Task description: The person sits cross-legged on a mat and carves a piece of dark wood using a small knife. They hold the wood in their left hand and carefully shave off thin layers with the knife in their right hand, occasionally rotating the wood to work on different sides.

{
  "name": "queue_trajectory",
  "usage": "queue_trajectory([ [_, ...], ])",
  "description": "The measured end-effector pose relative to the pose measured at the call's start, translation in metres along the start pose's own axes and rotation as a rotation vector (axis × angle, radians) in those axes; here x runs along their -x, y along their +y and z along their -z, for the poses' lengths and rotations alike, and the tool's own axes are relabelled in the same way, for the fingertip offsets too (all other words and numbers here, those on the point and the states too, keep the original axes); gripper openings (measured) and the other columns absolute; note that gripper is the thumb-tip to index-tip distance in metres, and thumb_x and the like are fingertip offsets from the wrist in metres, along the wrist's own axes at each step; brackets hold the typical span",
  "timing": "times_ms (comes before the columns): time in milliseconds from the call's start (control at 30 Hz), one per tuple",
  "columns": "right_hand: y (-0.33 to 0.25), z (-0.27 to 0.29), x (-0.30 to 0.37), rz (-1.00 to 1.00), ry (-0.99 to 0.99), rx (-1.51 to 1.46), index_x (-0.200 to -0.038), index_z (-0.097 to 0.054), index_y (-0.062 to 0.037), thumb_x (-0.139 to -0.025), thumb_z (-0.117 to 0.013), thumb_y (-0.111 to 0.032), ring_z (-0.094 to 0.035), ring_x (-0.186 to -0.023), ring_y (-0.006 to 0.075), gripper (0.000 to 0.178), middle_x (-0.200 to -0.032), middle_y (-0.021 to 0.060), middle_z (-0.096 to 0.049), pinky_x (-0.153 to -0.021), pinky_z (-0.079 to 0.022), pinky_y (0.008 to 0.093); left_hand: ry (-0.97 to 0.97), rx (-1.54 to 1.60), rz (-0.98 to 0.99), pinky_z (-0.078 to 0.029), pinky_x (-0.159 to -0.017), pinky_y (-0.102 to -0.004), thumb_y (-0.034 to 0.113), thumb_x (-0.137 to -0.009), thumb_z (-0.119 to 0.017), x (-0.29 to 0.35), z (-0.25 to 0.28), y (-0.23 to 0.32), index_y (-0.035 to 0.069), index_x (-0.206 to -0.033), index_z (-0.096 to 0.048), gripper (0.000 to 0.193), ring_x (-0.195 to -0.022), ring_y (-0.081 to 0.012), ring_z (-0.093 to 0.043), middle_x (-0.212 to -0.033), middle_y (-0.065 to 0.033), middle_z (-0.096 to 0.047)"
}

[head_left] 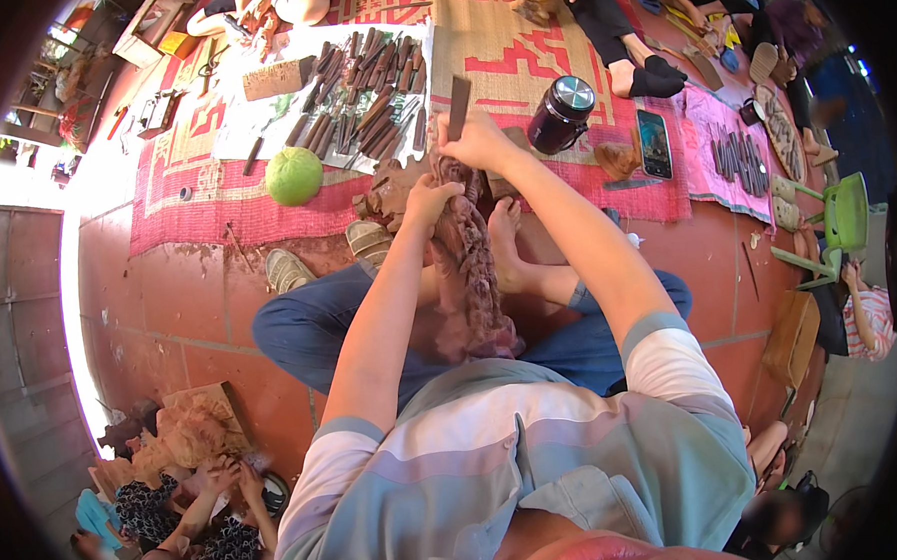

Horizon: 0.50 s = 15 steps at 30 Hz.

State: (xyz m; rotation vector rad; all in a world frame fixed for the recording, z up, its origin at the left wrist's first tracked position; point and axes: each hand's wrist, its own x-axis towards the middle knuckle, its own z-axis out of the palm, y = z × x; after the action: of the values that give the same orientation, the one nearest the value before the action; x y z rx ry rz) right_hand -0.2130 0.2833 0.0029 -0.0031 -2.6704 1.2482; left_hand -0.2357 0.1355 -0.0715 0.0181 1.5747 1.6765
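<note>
A long reddish-brown wood carving (pixel 471 279) with a knotted, deeply cut surface stands between my crossed legs, its far end tilted away from me. Near that far end my left hand (pixel 431 201) is closed around the carving, thumb on its upper side. My right hand (pixel 475 144) is closed on a carving tool (pixel 459 104), whose flat dark end sticks up above the fist. The tool's other end is hidden by the hand and carving. Pieces of brown wood (pixel 390 190) lie by the carving's far end.
Many carving chisels (pixel 376 113) lie on a white sheet (pixel 247 139) beyond, with a green round fruit (pixel 294 177) at its edge. Right are a dark flask (pixel 559 115), a phone (pixel 654 143) and more tools (pixel 740 162). Other people sit around; a green chair (pixel 846 218) stands right.
</note>
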Motion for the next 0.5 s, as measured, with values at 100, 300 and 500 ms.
queue_trajectory([
  [100, 0.004, -0.013, 0.012, 0.126, 0.019, 0.001, -0.069, -0.057, -0.0046, -0.064, -0.069, -0.014, -0.061, -0.07, 0.0235, 0.016, -0.072, 0.007, -0.062, -0.063, -0.046, 0.0343, 0.004, -0.046, 0.002, -0.049, -0.057, -0.0284, 0.008, -0.07, -0.069, 0.001, 0.001, 0.0, -0.002, -0.105, -0.05, 0.041, -0.064, -0.0155, -0.059, -0.081, -0.0078, -0.06],
  [300, 0.011, 0.004, 0.006, -0.012, 0.062, -0.182, -0.069, -0.057, -0.0045, -0.066, -0.07, -0.01, -0.058, -0.067, 0.0168, 0.015, -0.068, 0.0047, -0.06, -0.062, -0.044, 0.0303, 0.033, -0.058, -0.012, -0.047, -0.048, -0.0281, 0.008, -0.067, -0.07, 0.004, -0.003, 0.005, -0.004, -0.105, -0.05, 0.045, -0.055, -0.0147, -0.056, -0.072, -0.0076, -0.059],
  [500, 0.006, 0.005, 0.006, 0.03, -0.005, -0.105, -0.071, -0.058, -0.0037, -0.066, -0.07, -0.007, -0.06, -0.07, 0.0173, 0.013, -0.073, 0.0067, -0.062, -0.064, -0.045, 0.0297, 0.013, -0.094, -0.039, -0.048, -0.054, -0.0276, 0.012, -0.067, -0.071, -0.011, 0.007, -0.007, -0.006, -0.11, -0.049, 0.052, -0.063, -0.0172, -0.059, -0.08, -0.01, -0.061],
])
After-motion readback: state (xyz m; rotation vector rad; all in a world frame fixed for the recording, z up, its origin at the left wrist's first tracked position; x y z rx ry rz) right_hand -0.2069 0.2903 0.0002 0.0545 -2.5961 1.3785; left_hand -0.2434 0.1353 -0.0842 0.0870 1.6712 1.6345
